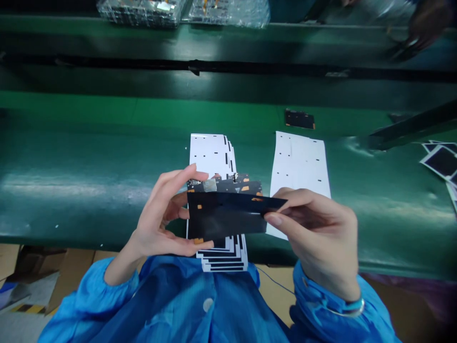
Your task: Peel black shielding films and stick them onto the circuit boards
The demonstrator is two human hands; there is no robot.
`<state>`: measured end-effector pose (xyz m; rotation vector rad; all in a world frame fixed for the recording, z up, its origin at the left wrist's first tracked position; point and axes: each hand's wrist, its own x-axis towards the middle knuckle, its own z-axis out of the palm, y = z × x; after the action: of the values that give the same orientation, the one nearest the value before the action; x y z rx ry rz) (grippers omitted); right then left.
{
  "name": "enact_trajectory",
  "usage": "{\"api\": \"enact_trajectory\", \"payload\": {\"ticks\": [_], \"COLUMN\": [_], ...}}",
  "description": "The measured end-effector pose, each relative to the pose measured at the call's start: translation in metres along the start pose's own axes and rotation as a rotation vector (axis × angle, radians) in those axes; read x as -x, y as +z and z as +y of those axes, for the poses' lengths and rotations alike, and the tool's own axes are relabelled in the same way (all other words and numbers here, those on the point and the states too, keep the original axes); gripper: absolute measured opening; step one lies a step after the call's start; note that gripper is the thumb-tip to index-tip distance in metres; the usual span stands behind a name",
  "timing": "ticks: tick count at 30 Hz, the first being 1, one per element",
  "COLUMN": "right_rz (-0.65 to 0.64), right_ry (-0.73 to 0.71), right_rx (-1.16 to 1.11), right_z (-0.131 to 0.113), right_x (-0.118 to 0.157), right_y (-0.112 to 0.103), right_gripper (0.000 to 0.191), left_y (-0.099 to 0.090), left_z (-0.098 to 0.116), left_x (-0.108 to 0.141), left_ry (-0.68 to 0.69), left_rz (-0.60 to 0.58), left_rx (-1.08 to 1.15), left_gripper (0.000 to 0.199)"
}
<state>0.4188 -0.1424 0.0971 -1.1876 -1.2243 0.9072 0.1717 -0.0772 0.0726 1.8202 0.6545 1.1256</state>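
Observation:
My left hand [160,216] grips a dark circuit board [232,185] by its left end, fingers at the far edge and thumb at the near edge. A thin black film [224,216] lies over most of the board's face. The film's right corner is pinched between thumb and fingers of my right hand [317,228] and stands out past the board. Whether the film is stuck to the board, I cannot tell. Beneath my hands is a fanned stack of white sheets [209,150] with black marks. To its right a white sheet [300,166] is partly behind my right hand.
Another dark board [300,119] lies farther back on the green table [89,143]. Black sheets with white borders [442,162] are at the right edge, near a dark bar [414,126]. Clear plastic packs [143,12] stand at the back. Another person's hand [430,24] shows top right.

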Motion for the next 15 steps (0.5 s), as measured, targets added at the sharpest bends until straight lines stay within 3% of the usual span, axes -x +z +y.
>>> {"api": "enact_trajectory", "payload": {"ticks": [15], "right_rz": [-0.002], "right_ry": [0.058], "right_rx": [-0.088], "right_z": [-0.0019], "right_x": [-0.0023], "right_y": [-0.0011], "right_gripper": [0.015], "left_y": [0.0001], "left_z": [0.0005], "left_x": [0.0015], "left_ry": [0.027], "left_rz": [0.011], "left_rx": [-0.100], "left_gripper": [0.090]}}
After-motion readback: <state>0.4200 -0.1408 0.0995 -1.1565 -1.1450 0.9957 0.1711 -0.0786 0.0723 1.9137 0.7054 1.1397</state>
